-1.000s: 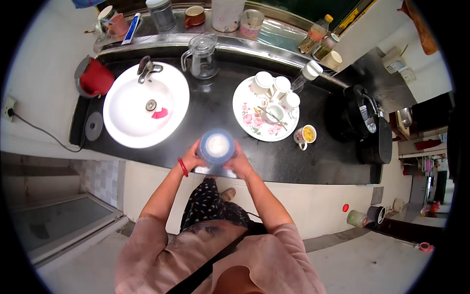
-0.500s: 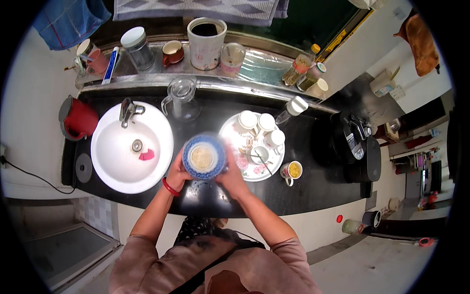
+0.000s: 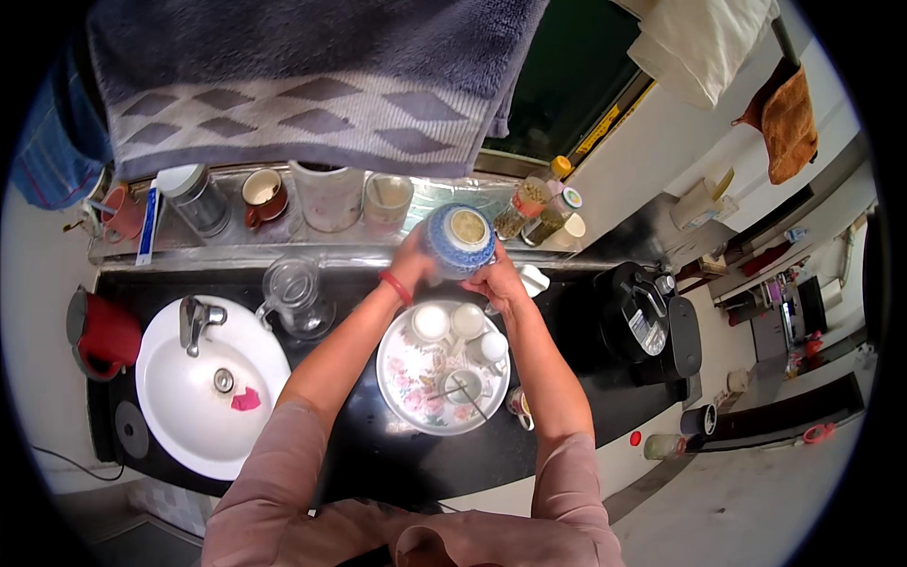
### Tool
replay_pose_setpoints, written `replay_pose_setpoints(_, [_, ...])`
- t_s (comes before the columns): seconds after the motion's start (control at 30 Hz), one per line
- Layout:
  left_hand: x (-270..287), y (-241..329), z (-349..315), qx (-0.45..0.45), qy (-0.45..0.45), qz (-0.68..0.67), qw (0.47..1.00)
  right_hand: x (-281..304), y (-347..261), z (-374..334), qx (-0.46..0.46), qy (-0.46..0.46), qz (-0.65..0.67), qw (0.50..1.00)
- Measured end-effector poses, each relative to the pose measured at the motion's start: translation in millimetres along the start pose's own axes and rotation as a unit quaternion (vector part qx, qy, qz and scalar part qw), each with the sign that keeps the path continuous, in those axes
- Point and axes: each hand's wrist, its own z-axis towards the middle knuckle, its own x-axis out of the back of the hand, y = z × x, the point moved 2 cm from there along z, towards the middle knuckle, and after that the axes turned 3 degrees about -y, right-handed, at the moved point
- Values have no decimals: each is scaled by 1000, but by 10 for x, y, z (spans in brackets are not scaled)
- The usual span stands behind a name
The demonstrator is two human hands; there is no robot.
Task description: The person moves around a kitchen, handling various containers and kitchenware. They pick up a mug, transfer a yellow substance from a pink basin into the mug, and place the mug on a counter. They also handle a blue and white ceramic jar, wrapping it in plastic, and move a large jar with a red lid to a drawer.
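Note:
Both arms reach forward over the counter, holding a blue-and-white porcelain jar [image 3: 452, 248] at the edge of the window ledge. A round cream patch faces up on it; I cannot tell whether that is its base or its top. My left hand [image 3: 412, 263] grips the jar's left side, and a red band circles that wrist. Fingers of my right hand [image 3: 497, 281] wrap its lower right side. Below the jar lies a round flowered tray [image 3: 402, 402], carrying several white cups [image 3: 431, 322] and a clear cup [image 3: 459, 385] with a thin stirrer. My right forearm partly covers a mug [image 3: 518, 404].
A white sink [image 3: 156, 416] and a glass pitcher [image 3: 298, 298] are to the left, with a red jug [image 3: 99, 335] beyond. Jars and a brown mug [image 3: 265, 197] line the ledge under a hanging towel [image 3: 302, 85]. A black appliance [image 3: 628, 307] stands right.
Both hands have carried the jar forward and to the right, from beside the tray to the ledge. The view has shifted too, with the towel now covering more of it.

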Motion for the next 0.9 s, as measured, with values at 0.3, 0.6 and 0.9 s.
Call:
replay_pose_setpoints(0.3, [249, -416, 941, -25, 115, 88, 989, 19, -193, 732, 47, 35, 4, 998])
replay_pose_setpoints(0.6, [121, -356, 1292, 6, 211, -21, 977, -65, 47, 1109, 124, 48, 136, 982])
replay_pose_setpoints(0.9, [-44, -541, 813, -141, 292, 320, 890, -133, 139, -825, 52, -50, 178, 981])
